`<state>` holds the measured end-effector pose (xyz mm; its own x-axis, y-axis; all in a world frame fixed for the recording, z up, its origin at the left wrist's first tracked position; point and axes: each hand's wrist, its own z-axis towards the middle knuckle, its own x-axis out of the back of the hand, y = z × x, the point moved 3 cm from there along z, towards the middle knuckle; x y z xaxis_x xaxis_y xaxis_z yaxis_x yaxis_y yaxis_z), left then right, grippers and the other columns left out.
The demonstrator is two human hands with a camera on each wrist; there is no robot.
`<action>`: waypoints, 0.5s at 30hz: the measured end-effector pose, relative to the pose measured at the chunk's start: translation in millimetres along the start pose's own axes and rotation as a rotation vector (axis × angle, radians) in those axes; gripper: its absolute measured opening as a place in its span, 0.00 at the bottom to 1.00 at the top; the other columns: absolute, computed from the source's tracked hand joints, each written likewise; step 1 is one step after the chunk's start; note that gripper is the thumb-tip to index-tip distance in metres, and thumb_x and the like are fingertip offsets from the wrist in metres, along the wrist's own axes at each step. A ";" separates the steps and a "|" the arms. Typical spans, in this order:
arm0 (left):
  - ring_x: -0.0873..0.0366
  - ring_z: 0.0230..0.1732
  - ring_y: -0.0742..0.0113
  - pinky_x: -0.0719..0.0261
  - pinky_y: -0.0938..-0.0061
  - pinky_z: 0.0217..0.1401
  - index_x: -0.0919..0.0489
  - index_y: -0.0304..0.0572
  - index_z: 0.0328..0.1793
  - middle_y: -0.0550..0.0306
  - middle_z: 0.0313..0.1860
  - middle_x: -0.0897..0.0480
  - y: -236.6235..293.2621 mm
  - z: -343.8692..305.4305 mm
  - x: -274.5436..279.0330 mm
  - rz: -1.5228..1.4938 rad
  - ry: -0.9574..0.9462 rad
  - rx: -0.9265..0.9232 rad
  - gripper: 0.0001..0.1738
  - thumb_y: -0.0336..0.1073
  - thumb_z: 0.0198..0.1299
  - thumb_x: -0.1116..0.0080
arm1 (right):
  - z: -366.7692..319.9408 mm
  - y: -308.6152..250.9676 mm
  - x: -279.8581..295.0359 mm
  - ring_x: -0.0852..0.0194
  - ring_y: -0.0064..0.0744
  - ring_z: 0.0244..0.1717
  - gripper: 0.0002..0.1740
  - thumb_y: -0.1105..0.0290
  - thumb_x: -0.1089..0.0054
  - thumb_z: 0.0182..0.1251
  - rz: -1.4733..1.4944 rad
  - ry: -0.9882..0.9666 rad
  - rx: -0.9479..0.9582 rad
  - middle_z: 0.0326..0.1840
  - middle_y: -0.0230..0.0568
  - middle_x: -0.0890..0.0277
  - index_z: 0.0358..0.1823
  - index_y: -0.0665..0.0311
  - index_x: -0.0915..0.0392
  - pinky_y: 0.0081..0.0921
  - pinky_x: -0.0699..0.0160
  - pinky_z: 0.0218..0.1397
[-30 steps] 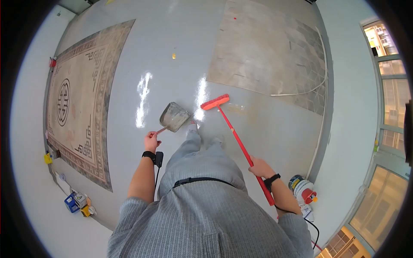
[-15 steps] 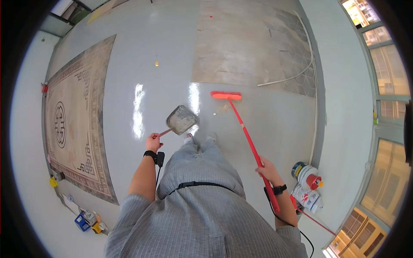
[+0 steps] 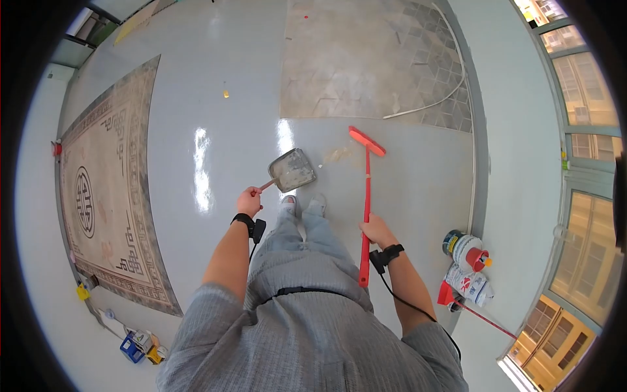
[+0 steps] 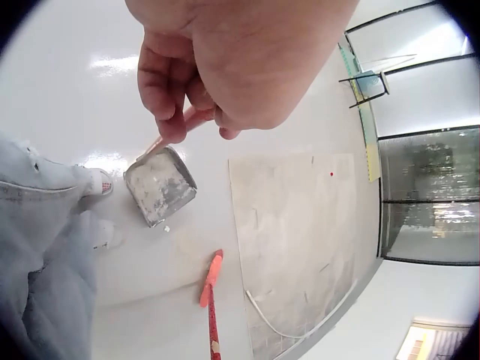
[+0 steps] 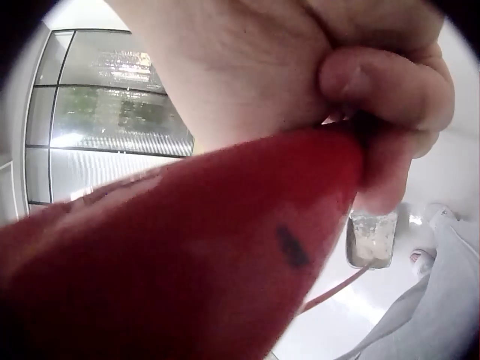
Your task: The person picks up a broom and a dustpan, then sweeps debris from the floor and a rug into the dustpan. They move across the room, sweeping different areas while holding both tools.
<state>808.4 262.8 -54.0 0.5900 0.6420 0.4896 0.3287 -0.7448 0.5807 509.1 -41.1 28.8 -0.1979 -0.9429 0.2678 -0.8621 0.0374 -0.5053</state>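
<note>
A long-handled dustpan (image 3: 294, 171), grey and smeared with dirt, lies low over the floor just ahead of the feet. My left hand (image 3: 249, 201) grips its thin handle, fingers curled round it in the left wrist view. In my right hand (image 3: 377, 230) is the red handle of a broom (image 3: 368, 189), whose coral-red head (image 3: 367, 140) sits farther forward and to the right. Between the dustpan and the broom head is a pale patch of dust (image 3: 336, 155), with a small white scrap (image 3: 321, 166) near the pan's lip. The broom handle fills much of the right wrist view.
A worn grey-beige sheet (image 3: 339, 72) covers the floor ahead, with a white cable or tube (image 3: 424, 108) along its right side. A patterned rug (image 3: 117, 196) lies left. Buckets (image 3: 467, 250) and a red long-handled tool (image 3: 450, 294) stand by the right wall.
The broom head has shifted right, away from the dustpan, and turned; its handle now stands nearly straight ahead. The dustpan has moved right and turned toward the dust patch. Both hands keep their grip.
</note>
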 end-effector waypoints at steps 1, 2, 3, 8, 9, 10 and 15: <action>0.19 0.19 0.67 0.22 0.74 0.20 0.20 0.41 0.42 0.61 0.25 0.23 -0.3 2.0 -1.4 0.019 -0.002 -0.019 0.09 0.29 0.63 0.52 | -10.2 -1.5 -6.9 0.24 0.38 0.18 0.09 0.72 0.49 0.57 0.003 0.007 -0.001 0.20 0.45 0.26 0.35 0.71 0.32 0.34 0.30 0.17; 0.19 0.19 0.67 0.21 0.74 0.21 0.20 0.41 0.42 0.61 0.25 0.23 -1.4 5.2 0.3 0.037 -0.006 -0.037 0.08 0.30 0.64 0.51 | -16.7 -4.0 -15.1 0.24 0.38 0.18 0.09 0.72 0.49 0.57 0.001 0.008 -0.008 0.20 0.45 0.26 0.35 0.71 0.32 0.34 0.30 0.17; 0.19 0.19 0.67 0.20 0.73 0.22 0.20 0.42 0.42 0.61 0.24 0.23 -2.6 7.0 -1.3 0.049 -0.007 -0.038 0.08 0.30 0.64 0.51 | -22.1 -3.3 -21.8 0.25 0.38 0.17 0.08 0.72 0.49 0.57 0.008 -0.006 -0.005 0.20 0.44 0.26 0.34 0.70 0.32 0.33 0.31 0.17; 0.19 0.19 0.66 0.19 0.72 0.23 0.20 0.42 0.42 0.60 0.25 0.21 -10.9 28.8 -9.1 0.081 -0.037 -0.098 0.08 0.30 0.63 0.50 | -48.7 -10.2 -44.0 0.30 0.29 0.17 0.08 0.71 0.46 0.56 0.240 -0.009 0.047 0.18 0.35 0.30 0.34 0.66 0.31 0.27 0.32 0.19; 0.19 0.19 0.66 0.19 0.72 0.24 0.20 0.42 0.42 0.59 0.25 0.21 -15.1 35.7 -6.5 0.076 -0.046 -0.101 0.08 0.31 0.63 0.50 | -59.5 -16.2 -43.7 0.33 0.25 0.16 0.08 0.72 0.45 0.57 0.298 0.006 -0.023 0.18 0.31 0.32 0.37 0.66 0.30 0.23 0.34 0.19; 0.19 0.19 0.66 0.19 0.72 0.24 0.20 0.42 0.42 0.59 0.25 0.21 -19.3 42.6 -8.5 0.075 -0.052 -0.101 0.08 0.31 0.63 0.50 | -74.4 -31.3 -38.7 0.33 0.25 0.16 0.08 0.72 0.45 0.57 0.297 0.012 -0.027 0.18 0.31 0.32 0.37 0.66 0.30 0.23 0.34 0.19; 0.19 0.20 0.66 0.19 0.71 0.25 0.21 0.42 0.40 0.59 0.25 0.21 -27.2 73.4 -13.8 0.162 -0.129 -0.166 0.06 0.30 0.62 0.49 | -113.8 -67.1 -36.5 0.37 0.18 0.13 0.12 0.73 0.47 0.61 0.503 0.046 -0.112 0.17 0.27 0.34 0.46 0.65 0.29 0.17 0.38 0.16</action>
<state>845.5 260.9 -124.3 0.7179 0.4801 0.5041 0.1027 -0.7892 0.6055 521.1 28.5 146.3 -0.6189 -0.7838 0.0511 -0.6991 0.5201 -0.4906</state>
